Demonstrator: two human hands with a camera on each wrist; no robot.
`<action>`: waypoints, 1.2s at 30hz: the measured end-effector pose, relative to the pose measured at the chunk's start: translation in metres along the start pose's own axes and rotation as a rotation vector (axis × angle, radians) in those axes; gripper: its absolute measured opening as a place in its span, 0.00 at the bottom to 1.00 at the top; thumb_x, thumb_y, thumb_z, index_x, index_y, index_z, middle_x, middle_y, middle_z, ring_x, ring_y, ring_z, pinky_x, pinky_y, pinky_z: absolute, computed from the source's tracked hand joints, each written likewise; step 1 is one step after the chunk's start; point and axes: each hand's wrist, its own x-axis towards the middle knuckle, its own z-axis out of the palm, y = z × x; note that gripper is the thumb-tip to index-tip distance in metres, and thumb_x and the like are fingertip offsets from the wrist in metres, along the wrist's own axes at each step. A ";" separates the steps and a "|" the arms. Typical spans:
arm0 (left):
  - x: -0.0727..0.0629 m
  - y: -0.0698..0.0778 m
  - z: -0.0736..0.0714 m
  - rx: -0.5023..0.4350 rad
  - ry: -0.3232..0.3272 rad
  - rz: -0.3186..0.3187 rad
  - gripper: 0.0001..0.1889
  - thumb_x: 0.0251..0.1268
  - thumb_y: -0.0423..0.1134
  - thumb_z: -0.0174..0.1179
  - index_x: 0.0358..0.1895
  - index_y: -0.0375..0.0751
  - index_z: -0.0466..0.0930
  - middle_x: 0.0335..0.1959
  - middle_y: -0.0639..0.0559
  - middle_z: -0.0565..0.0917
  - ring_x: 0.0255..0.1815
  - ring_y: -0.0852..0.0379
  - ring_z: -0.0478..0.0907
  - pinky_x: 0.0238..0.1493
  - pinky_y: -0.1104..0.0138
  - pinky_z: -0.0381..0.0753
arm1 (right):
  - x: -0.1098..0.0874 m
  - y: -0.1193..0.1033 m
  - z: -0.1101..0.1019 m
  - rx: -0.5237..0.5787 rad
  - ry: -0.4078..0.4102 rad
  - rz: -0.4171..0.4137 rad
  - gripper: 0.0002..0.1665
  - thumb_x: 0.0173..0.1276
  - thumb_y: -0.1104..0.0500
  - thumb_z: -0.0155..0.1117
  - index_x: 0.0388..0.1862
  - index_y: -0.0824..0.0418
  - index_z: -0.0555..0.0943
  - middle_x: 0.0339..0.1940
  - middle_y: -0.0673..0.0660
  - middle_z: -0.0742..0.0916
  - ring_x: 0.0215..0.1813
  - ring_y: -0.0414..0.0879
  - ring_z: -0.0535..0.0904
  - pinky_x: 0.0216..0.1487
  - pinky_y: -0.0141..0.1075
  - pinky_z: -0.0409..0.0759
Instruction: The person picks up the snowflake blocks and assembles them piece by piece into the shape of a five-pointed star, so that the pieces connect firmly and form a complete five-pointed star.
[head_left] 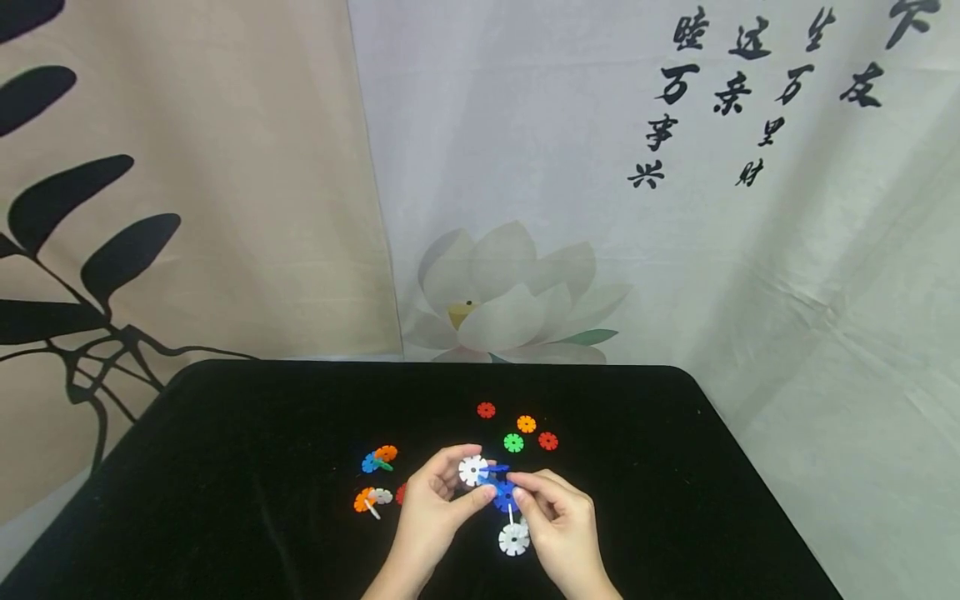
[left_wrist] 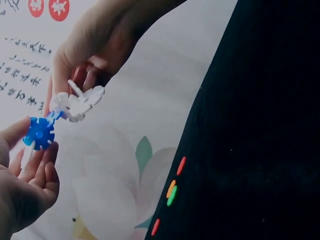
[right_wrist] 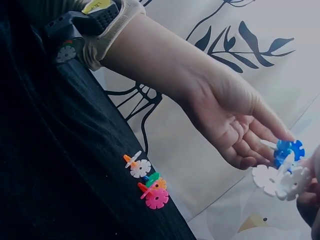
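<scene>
Both hands hold one joined piece of slotted plastic snowflake discs above the table. My left hand pinches it between thumb and fingers at a white disc and the blue discs beside it. From the other side, my right hand grips it near the blue disc in the middle. More white discs hang below, next to the right fingers. In the left wrist view a blue disc sits at the left fingertips, and overlapping white discs show by the right hand.
On the black-covered table, loose flat discs lie beyond the hands: red, orange, green and another red. Left of the hands are an orange-blue-green cluster and an orange-white cluster. A pink disc shows in the right wrist view.
</scene>
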 end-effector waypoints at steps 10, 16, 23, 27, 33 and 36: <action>0.002 0.001 -0.004 -0.006 -0.025 -0.005 0.18 0.61 0.37 0.66 0.51 0.34 0.73 0.46 0.44 0.84 0.48 0.53 0.81 0.51 0.67 0.77 | -0.001 0.001 0.000 0.028 -0.022 -0.016 0.12 0.58 0.69 0.70 0.40 0.55 0.87 0.27 0.46 0.84 0.19 0.39 0.70 0.18 0.29 0.71; 0.002 0.002 -0.006 -0.022 -0.004 0.005 0.18 0.61 0.37 0.66 0.51 0.35 0.73 0.46 0.44 0.84 0.48 0.53 0.81 0.51 0.67 0.77 | -0.001 0.003 0.001 0.063 -0.045 -0.049 0.11 0.58 0.68 0.70 0.40 0.59 0.86 0.26 0.49 0.84 0.19 0.40 0.71 0.18 0.30 0.71; 0.004 0.003 -0.010 -0.065 0.029 0.022 0.19 0.60 0.33 0.66 0.54 0.34 0.73 0.48 0.43 0.83 0.50 0.53 0.80 0.54 0.67 0.75 | 0.009 0.008 -0.005 0.036 -0.021 0.089 0.10 0.60 0.66 0.70 0.40 0.56 0.86 0.26 0.50 0.85 0.19 0.41 0.72 0.18 0.30 0.71; 0.005 0.005 -0.014 -0.068 0.039 0.009 0.19 0.60 0.33 0.65 0.54 0.34 0.75 0.49 0.42 0.83 0.51 0.54 0.80 0.53 0.67 0.75 | 0.024 0.024 -0.014 -0.040 0.013 0.130 0.09 0.59 0.65 0.70 0.39 0.57 0.87 0.23 0.50 0.83 0.19 0.41 0.70 0.17 0.30 0.68; 0.007 0.008 -0.018 -0.073 0.053 -0.022 0.17 0.59 0.33 0.67 0.51 0.35 0.77 0.48 0.44 0.83 0.49 0.52 0.81 0.52 0.67 0.77 | 0.049 0.071 -0.028 -0.191 -0.017 0.133 0.09 0.58 0.68 0.71 0.39 0.61 0.86 0.28 0.48 0.85 0.19 0.40 0.68 0.16 0.30 0.66; 0.007 0.007 -0.018 -0.067 0.052 -0.024 0.17 0.59 0.34 0.66 0.51 0.36 0.77 0.48 0.45 0.83 0.49 0.52 0.80 0.52 0.67 0.77 | 0.058 0.094 -0.034 -0.269 -0.062 0.157 0.10 0.58 0.68 0.71 0.40 0.63 0.86 0.32 0.51 0.85 0.19 0.40 0.67 0.17 0.30 0.66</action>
